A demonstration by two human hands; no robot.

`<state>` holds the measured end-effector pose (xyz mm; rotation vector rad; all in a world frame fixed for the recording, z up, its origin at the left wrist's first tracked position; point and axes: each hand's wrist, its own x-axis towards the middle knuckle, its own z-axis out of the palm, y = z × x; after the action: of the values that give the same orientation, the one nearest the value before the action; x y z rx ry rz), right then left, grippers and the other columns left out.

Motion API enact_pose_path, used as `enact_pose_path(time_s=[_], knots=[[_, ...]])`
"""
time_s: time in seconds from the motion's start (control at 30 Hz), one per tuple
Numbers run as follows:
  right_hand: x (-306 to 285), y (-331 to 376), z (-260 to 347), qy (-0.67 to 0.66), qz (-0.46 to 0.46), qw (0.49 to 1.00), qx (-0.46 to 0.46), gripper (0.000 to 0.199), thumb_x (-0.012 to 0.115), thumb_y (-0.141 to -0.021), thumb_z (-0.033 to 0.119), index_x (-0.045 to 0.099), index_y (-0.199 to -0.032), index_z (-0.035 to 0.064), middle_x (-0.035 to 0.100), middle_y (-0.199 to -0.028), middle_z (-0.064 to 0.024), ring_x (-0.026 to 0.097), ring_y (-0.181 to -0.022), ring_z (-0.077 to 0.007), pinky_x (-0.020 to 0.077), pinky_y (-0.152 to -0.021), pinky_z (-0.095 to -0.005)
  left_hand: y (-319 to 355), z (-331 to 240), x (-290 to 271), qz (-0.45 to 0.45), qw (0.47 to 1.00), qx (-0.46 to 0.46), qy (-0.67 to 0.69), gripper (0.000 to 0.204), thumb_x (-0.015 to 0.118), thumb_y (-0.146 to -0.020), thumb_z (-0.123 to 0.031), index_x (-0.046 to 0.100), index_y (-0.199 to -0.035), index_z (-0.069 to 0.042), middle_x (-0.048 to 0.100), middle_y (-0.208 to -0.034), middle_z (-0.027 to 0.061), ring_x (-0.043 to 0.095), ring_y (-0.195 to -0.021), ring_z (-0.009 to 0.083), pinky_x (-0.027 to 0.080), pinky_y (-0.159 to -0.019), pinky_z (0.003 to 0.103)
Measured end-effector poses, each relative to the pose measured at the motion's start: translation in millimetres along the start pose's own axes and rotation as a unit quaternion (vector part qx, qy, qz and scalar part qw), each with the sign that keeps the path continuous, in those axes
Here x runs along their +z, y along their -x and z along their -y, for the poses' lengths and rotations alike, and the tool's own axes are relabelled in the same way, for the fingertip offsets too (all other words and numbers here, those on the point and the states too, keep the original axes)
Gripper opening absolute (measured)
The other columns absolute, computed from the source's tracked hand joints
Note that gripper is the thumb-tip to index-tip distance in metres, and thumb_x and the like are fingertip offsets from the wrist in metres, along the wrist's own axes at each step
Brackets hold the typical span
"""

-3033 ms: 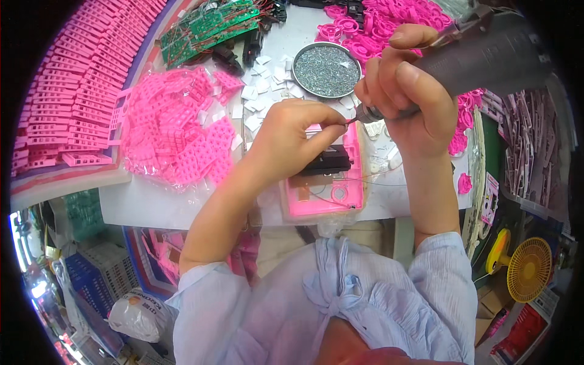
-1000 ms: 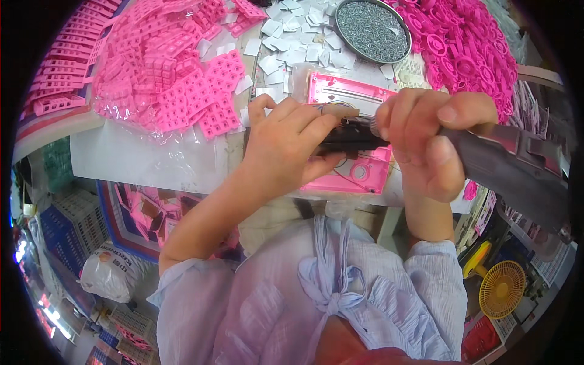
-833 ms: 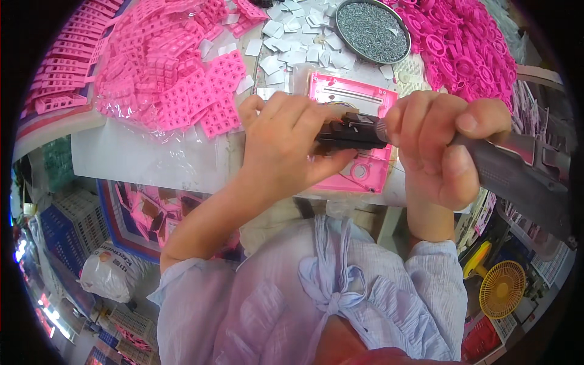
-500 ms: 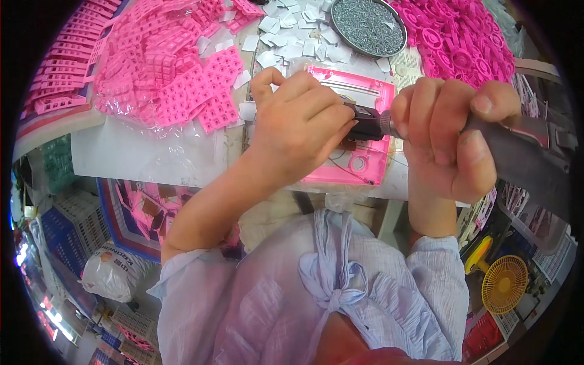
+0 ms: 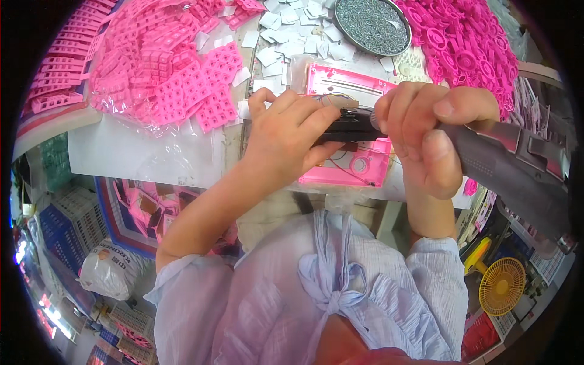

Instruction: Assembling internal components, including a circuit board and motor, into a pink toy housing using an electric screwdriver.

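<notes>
Pink casing (image 5: 328, 176); black block (image 5: 351, 126); dark grey driver (image 5: 499, 157); silver-grey screws (image 5: 373, 25); pale blue blouse (image 5: 261, 298); yellow fan (image 5: 502, 287).

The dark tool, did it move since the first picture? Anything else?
The dark tool swung its nose from the far right corner of the pink case nearer the person, to the black part. The left grip left the tool's tip and grasped that part. The right grip stayed on the tool.

Behind the casing (image 5: 331, 177), a dish (image 5: 378, 55) of screws (image 5: 373, 25) sits right of scattered squares (image 5: 267, 57).
</notes>
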<state>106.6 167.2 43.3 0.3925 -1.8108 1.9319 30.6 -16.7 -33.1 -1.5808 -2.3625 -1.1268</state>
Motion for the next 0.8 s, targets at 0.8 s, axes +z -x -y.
enact_pose_path(time_s=[0.8], knots=[[-33, 17, -6, 0.352, 0.157, 0.913, 0.136, 0.074, 0.088, -0.070, 0.019, 0.057, -0.134, -0.0004, 0.065, -0.109, -0.0143, 0.060, -0.104, -0.0294, 0.0489, -0.088, -0.0414, -4, 1, -3, 0.000, 1.000, 0.005, -0.021, 0.048, 0.083, -0.074, -0.035, 0.065, -0.110, -0.010, 0.067, -0.104, 0.0019, 0.059, -0.107, 0.0219, 0.028, -0.094, 0.044]])
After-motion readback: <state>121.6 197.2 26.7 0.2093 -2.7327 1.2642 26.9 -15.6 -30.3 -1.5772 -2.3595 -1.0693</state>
